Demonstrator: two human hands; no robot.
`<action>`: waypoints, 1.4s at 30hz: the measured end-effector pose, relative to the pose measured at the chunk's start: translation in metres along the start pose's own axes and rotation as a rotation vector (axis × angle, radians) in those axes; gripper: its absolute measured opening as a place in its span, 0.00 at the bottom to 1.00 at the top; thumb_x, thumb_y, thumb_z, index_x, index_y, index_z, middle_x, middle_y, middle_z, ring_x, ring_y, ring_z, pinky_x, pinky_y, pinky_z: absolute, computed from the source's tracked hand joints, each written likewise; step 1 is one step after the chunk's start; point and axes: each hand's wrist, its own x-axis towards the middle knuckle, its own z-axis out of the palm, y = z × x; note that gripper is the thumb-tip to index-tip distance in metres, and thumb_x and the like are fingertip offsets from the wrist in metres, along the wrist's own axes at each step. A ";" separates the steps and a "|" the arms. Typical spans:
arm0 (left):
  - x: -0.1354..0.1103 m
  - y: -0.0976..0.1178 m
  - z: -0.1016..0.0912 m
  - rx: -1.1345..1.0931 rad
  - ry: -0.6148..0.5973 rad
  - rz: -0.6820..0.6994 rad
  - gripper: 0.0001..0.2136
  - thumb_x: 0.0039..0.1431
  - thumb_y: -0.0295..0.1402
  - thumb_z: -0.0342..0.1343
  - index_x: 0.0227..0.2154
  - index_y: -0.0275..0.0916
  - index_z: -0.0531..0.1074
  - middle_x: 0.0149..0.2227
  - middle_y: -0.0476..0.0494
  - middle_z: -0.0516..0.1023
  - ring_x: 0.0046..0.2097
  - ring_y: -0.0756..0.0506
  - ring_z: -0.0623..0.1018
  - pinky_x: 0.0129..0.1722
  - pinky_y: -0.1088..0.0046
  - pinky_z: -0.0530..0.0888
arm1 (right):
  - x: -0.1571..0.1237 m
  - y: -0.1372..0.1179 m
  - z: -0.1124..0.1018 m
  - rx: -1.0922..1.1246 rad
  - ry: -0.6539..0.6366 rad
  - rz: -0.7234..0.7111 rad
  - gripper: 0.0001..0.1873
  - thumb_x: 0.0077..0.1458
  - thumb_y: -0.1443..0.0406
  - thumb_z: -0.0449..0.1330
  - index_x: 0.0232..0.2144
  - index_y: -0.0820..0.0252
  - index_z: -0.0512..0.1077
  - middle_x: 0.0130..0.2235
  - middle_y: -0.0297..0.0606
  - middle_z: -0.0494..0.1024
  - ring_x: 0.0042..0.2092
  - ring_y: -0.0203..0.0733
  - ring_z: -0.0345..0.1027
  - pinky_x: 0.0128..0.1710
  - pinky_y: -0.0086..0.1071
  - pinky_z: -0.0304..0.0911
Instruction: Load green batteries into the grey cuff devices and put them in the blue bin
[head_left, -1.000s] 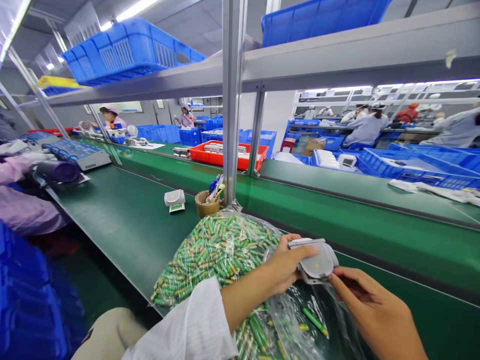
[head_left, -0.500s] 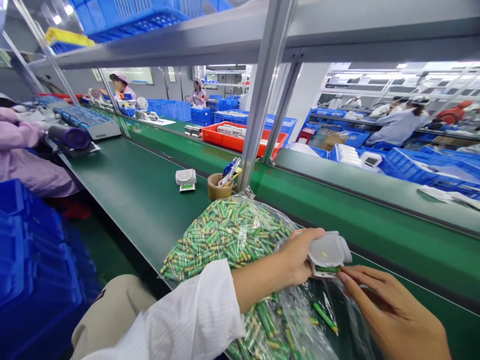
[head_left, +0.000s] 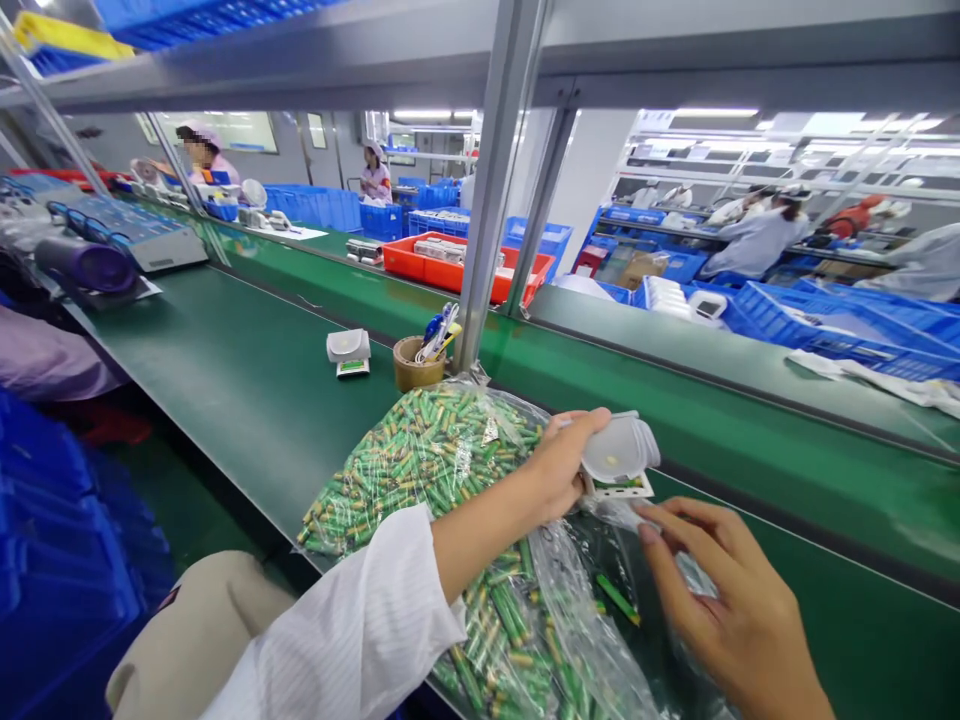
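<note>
My left hand [head_left: 559, 465] grips a small white device [head_left: 621, 452] with a rounded lid and a green strip showing along its lower edge, holding it above a clear plastic bag [head_left: 435, 470] stuffed with green batteries. My right hand [head_left: 720, 600] hovers just below and to the right of the device, apart from it, fingers spread and loosely curled over the bag's open end. A loose green battery [head_left: 619, 598] lies in the plastic beside its fingertips. Whether anything rests under the palm is hidden.
The bag lies on a dark green conveyor belt [head_left: 247, 380]. Behind it stand a metal post [head_left: 487, 200], a brown cup of pens [head_left: 418, 365] and a second white device [head_left: 349, 350]. A red bin [head_left: 450, 270] sits farther back. Blue crates [head_left: 52, 530] flank my left. Other workers sit beyond.
My right hand drew back from the device's lower edge and dropped toward the bag. My left hand tilted the device and raised it slightly. The view shifted.
</note>
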 end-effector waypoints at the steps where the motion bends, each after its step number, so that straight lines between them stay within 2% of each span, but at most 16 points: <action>1: -0.001 0.004 0.000 0.013 0.005 0.017 0.26 0.42 0.42 0.77 0.41 0.43 0.71 0.32 0.51 0.76 0.28 0.50 0.75 0.26 0.76 0.71 | -0.002 0.001 -0.001 0.080 -0.110 0.037 0.09 0.67 0.63 0.61 0.46 0.53 0.79 0.41 0.39 0.79 0.33 0.37 0.75 0.34 0.30 0.72; 4: 0.000 0.010 -0.002 0.032 0.014 0.012 0.28 0.42 0.44 0.77 0.43 0.43 0.71 0.33 0.51 0.77 0.29 0.48 0.77 0.28 0.75 0.72 | -0.007 0.004 -0.005 0.240 -0.538 0.162 0.11 0.67 0.58 0.59 0.44 0.51 0.80 0.34 0.35 0.80 0.29 0.38 0.74 0.28 0.29 0.72; 5: 0.001 0.011 -0.003 0.026 0.016 -0.006 0.28 0.43 0.46 0.76 0.44 0.42 0.72 0.33 0.49 0.77 0.30 0.47 0.78 0.29 0.73 0.73 | -0.008 0.005 -0.005 0.256 -0.640 0.207 0.12 0.66 0.57 0.59 0.44 0.50 0.81 0.34 0.35 0.80 0.29 0.38 0.74 0.28 0.30 0.73; 7: 0.004 0.010 -0.005 0.015 0.028 -0.042 0.28 0.45 0.48 0.75 0.45 0.41 0.73 0.33 0.46 0.79 0.32 0.44 0.80 0.30 0.71 0.74 | -0.008 0.006 -0.007 0.267 -0.741 0.272 0.14 0.64 0.55 0.59 0.45 0.50 0.82 0.34 0.37 0.81 0.30 0.40 0.74 0.29 0.32 0.73; 9: 0.006 0.009 -0.006 0.014 0.046 -0.048 0.28 0.46 0.48 0.74 0.46 0.41 0.74 0.35 0.44 0.80 0.34 0.42 0.81 0.32 0.69 0.75 | -0.007 0.005 -0.008 0.280 -0.743 0.302 0.16 0.64 0.54 0.57 0.43 0.50 0.83 0.34 0.38 0.81 0.29 0.42 0.74 0.28 0.33 0.72; 11: 0.006 0.007 -0.006 0.017 0.053 -0.039 0.27 0.46 0.46 0.75 0.47 0.41 0.73 0.37 0.43 0.81 0.37 0.41 0.82 0.34 0.67 0.76 | -0.005 0.004 -0.008 0.301 -0.668 0.327 0.17 0.63 0.52 0.57 0.41 0.50 0.83 0.35 0.40 0.82 0.30 0.43 0.75 0.29 0.35 0.73; 13: 0.005 0.005 -0.005 0.016 0.046 -0.027 0.27 0.46 0.44 0.75 0.47 0.41 0.73 0.39 0.41 0.81 0.39 0.40 0.82 0.36 0.65 0.78 | -0.002 0.002 -0.006 0.358 -0.500 0.422 0.17 0.61 0.50 0.61 0.40 0.51 0.83 0.38 0.42 0.83 0.34 0.46 0.77 0.33 0.38 0.76; 16: 0.000 0.001 -0.002 0.025 0.032 -0.006 0.28 0.45 0.42 0.76 0.46 0.42 0.71 0.40 0.43 0.80 0.40 0.41 0.81 0.37 0.65 0.78 | 0.001 -0.001 0.001 0.600 -0.190 0.758 0.24 0.52 0.45 0.69 0.42 0.55 0.81 0.39 0.43 0.83 0.38 0.49 0.79 0.38 0.42 0.80; 19: -0.005 -0.003 0.000 0.073 0.019 0.013 0.31 0.40 0.43 0.78 0.44 0.44 0.66 0.38 0.47 0.77 0.37 0.44 0.79 0.34 0.69 0.76 | 0.006 -0.004 0.009 0.893 0.068 1.102 0.32 0.40 0.45 0.77 0.42 0.56 0.79 0.37 0.38 0.83 0.34 0.46 0.80 0.37 0.39 0.82; 21: -0.008 -0.006 0.002 0.121 0.015 0.027 0.34 0.38 0.45 0.78 0.44 0.45 0.63 0.38 0.49 0.75 0.36 0.45 0.77 0.31 0.72 0.74 | 0.009 -0.006 0.011 1.008 0.195 1.221 0.35 0.32 0.49 0.81 0.41 0.56 0.78 0.36 0.37 0.83 0.34 0.44 0.80 0.38 0.35 0.82; 23: -0.011 -0.009 0.003 0.161 0.020 0.043 0.36 0.38 0.47 0.77 0.45 0.46 0.60 0.39 0.49 0.75 0.37 0.46 0.77 0.30 0.74 0.73 | 0.011 -0.008 0.012 1.067 0.261 1.278 0.38 0.28 0.52 0.83 0.42 0.57 0.78 0.37 0.37 0.85 0.36 0.44 0.82 0.41 0.31 0.82; 28: -0.013 -0.014 0.004 0.235 0.035 0.074 0.37 0.40 0.47 0.75 0.48 0.46 0.58 0.43 0.46 0.75 0.38 0.46 0.78 0.28 0.75 0.71 | 0.009 -0.008 0.013 1.056 0.216 1.291 0.45 0.26 0.55 0.84 0.49 0.60 0.78 0.45 0.42 0.86 0.46 0.48 0.83 0.48 0.30 0.80; 32: -0.014 -0.015 0.004 0.275 0.036 0.073 0.37 0.39 0.48 0.74 0.48 0.47 0.58 0.42 0.47 0.74 0.36 0.47 0.76 0.26 0.76 0.67 | 0.004 -0.003 0.020 0.962 0.168 1.220 0.44 0.28 0.53 0.83 0.49 0.61 0.78 0.44 0.44 0.86 0.46 0.50 0.83 0.50 0.36 0.80; 38: -0.017 -0.015 0.005 0.315 0.023 0.089 0.35 0.40 0.48 0.74 0.47 0.47 0.59 0.42 0.47 0.75 0.35 0.47 0.76 0.28 0.76 0.66 | -0.004 -0.002 0.030 0.811 0.113 1.053 0.39 0.37 0.46 0.78 0.48 0.61 0.77 0.40 0.44 0.85 0.39 0.50 0.82 0.44 0.42 0.80; 42: -0.020 -0.017 0.006 0.334 0.013 0.077 0.34 0.41 0.49 0.74 0.46 0.47 0.60 0.42 0.48 0.76 0.35 0.47 0.76 0.27 0.76 0.66 | -0.008 -0.003 0.033 0.564 0.108 0.897 0.33 0.46 0.43 0.72 0.45 0.60 0.76 0.40 0.42 0.81 0.33 0.42 0.74 0.32 0.37 0.74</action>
